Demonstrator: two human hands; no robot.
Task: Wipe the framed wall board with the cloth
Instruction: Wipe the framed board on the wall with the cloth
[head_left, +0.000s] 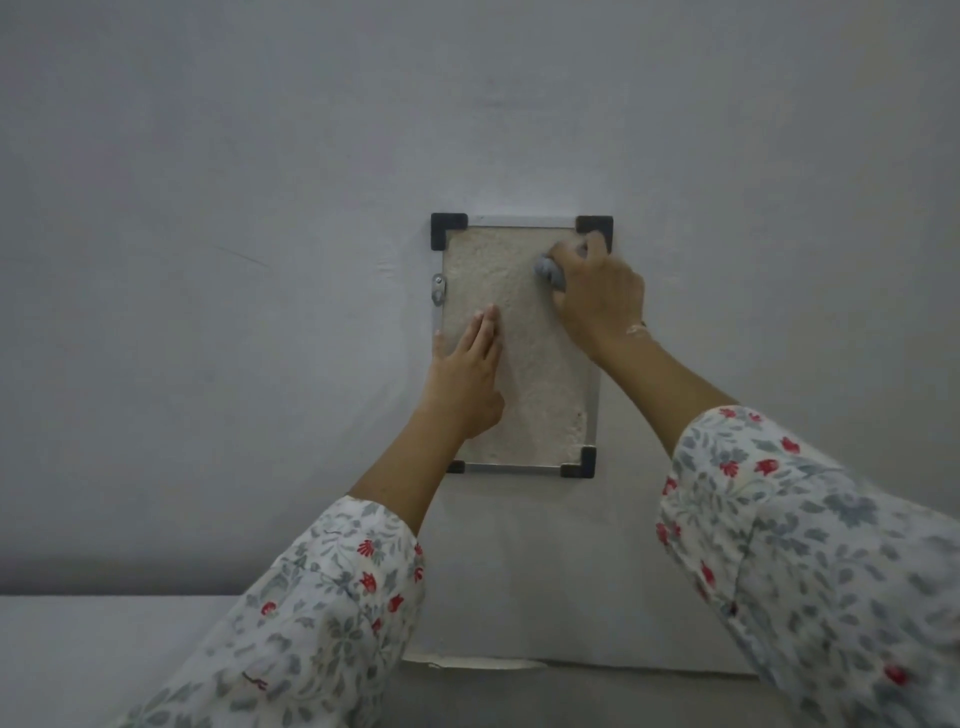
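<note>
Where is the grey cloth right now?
In the head view, the cloth is bunched in the right hand, pressed on the board near its top right corner, just under the black corner piece.

**One head view, facing the wall**

I have a single wide-angle head camera, looking straight ahead at the pale grey painted wall (260, 156) from close range; both floral-sleeved forearms enter from the lower frame edge.

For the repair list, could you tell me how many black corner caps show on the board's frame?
4: top left, top right, bottom right, and bottom left, that one mostly hidden by the left forearm.
</note>
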